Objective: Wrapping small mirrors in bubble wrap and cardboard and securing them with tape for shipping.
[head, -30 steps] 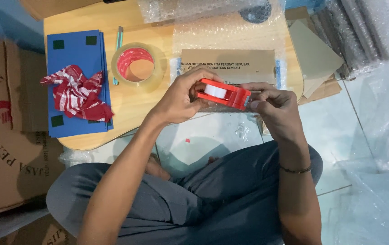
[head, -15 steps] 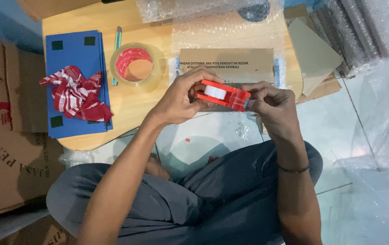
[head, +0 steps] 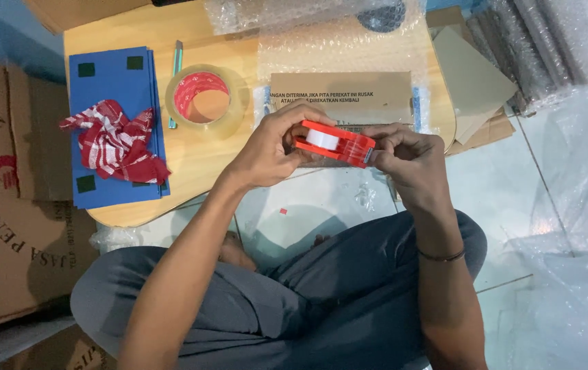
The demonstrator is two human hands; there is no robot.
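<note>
A small red tape dispenser [head: 335, 142] with a white roll inside is held between both hands over the near edge of a low wooden table [head: 198, 164]. My left hand [head: 273, 147] grips its left end, thumb on top. My right hand [head: 403, 154] pinches the right end where the tape comes out. Just beyond the dispenser lies a flat brown cardboard parcel [head: 342, 96] wrapped in bubble wrap.
A large roll of clear tape with a red core [head: 203, 101] sits left of the parcel, a teal cutter [head: 175, 75] beside it. Blue sheets [head: 112, 127] carry a red-and-white cloth [head: 117, 142]. Cardboard boxes [head: 6, 199] stand at left, bubble wrap rolls [head: 547, 48] at right.
Both hands and the dispenser stay in nearly the same place; the dispenser has shifted very slightly down toward me.
</note>
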